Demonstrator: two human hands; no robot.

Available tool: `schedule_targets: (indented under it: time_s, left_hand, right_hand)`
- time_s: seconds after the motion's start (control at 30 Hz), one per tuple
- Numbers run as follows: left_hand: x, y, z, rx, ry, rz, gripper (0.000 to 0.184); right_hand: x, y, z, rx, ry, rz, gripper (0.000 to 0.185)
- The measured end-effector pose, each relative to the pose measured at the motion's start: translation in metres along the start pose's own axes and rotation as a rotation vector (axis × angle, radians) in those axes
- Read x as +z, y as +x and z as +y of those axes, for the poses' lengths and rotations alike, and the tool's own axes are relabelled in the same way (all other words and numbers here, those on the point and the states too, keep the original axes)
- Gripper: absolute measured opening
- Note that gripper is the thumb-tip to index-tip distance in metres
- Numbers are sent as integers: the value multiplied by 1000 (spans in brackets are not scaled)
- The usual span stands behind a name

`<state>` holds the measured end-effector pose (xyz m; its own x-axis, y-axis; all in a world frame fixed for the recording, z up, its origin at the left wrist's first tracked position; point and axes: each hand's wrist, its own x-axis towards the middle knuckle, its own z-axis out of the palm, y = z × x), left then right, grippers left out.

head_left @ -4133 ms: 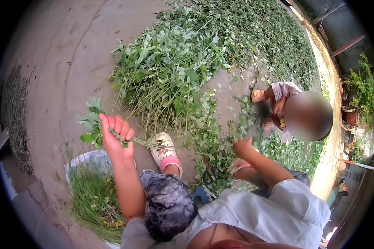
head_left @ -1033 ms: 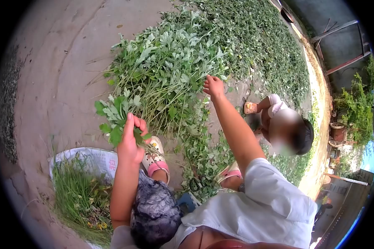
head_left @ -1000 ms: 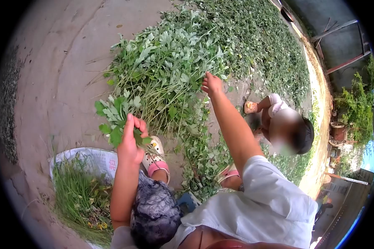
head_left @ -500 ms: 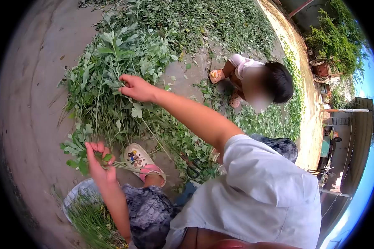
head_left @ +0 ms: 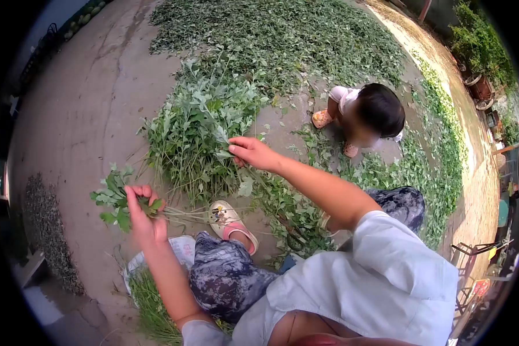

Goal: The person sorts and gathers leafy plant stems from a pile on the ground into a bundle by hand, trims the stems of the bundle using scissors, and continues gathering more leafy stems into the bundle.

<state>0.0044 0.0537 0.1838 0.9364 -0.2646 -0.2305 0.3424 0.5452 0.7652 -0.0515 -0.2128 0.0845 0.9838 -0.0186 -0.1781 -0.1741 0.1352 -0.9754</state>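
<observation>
My left hand (head_left: pixel 145 213) is closed around a small bunch of leafy stems (head_left: pixel 116 199). The leaves stick out past the fingers, and the thin stalks (head_left: pixel 184 215) trail right toward my shoe. At the near right side of a heap of cut leafy greens (head_left: pixel 196 115), my right hand (head_left: pixel 252 153) pinches a leafy stem (head_left: pixel 220 138). Its pale leaves overlap the heap, so where it ends is unclear. Below my left forearm is a pale sack or basin (head_left: pixel 181 248) beside green stalks (head_left: pixel 154 303).
A small person (head_left: pixel 378 109) crouches at the right among scattered leaves (head_left: pixel 386 167). A wide layer of leaves (head_left: pixel 282 40) covers the ground at the back. My clog (head_left: pixel 228 219) stands just before the heap. Darker plant matter (head_left: pixel 49 230) lies far left.
The view has shifted, showing more ground at the left. My right hand has drawn back from the heap toward me with a leafy stem. My left hand still holds its bunch.
</observation>
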Motion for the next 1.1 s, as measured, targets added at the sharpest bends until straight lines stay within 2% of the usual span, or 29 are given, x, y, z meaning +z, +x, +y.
schedule_targets:
  time_s: [0.1,0.2,0.27,0.33,0.4,0.43,0.5,0.53,0.6,0.63,0.67,0.73,0.77,0.8,0.87,0.9,0.93,0.97,1.0,1.07,1.1]
  left_hand:
    - [50,-32,20,27,136,31,23]
    - [87,-56,21,31,267,-92,27]
    - [102,-64,18,2,241,-214,28]
    - [131,-81,18,-5,165,-231,31]
    - [140,-88,16,-11,17,-346,35]
    - [143,-92,13,14,41,-341,35]
    - [146,-96,10,-43,-187,-414,40]
    - [146,-97,13,-39,-168,-414,40]
    - [150,-101,17,-132,-45,-497,36]
    - [153,-105,17,-147,59,-489,28]
    - [158,-113,8,-97,169,-207,20]
    - [155,-114,-1,-83,195,-224,17]
    - [152,-113,-5,-97,201,-228,17]
    - [147,-113,-8,-37,288,-274,17]
    - [146,-116,-16,12,377,-330,17]
    - [148,-118,-22,119,450,-306,19]
    - [149,-120,-27,228,521,-281,22]
    - [149,-120,-30,220,522,-291,22]
    - [148,-121,-33,250,545,-276,25]
    - [143,-121,-36,311,589,-240,30]
    - [136,-119,-35,235,598,-286,32]
  right_hand:
    - [3,-43,-55,16,132,-85,31]
    - [3,-80,-80,-86,192,-201,27]
    - [6,-107,-98,-111,190,-241,27]
    - [6,-125,-101,-126,189,-287,27]
    - [5,-135,-94,-197,91,-351,32]
    - [2,-143,-90,-221,104,-372,32]
    - [-5,-156,-84,-185,-48,-331,32]
    - [-8,-161,-82,-197,-34,-334,32]
    - [-15,-173,-80,-351,-304,-364,31]
    - [-20,-176,-80,-306,-332,-421,34]
    - [-21,-179,-79,-304,-320,-410,34]
    - [-19,-189,-87,-277,-338,-349,44]
    - [-16,-190,-92,-226,-243,-361,56]
    - [-8,-192,-98,-220,-235,-348,56]
    - [10,-193,-114,-402,-320,-105,58]
    - [20,-195,-125,-395,-316,-91,58]
    - [31,-196,-136,-408,-360,0,50]
    - [39,-197,-142,-422,-406,90,42]
    - [42,-193,-139,-420,-406,99,42]
    - [49,-184,-129,-657,-620,207,21]
    - [54,-187,-131,-690,-591,267,12]
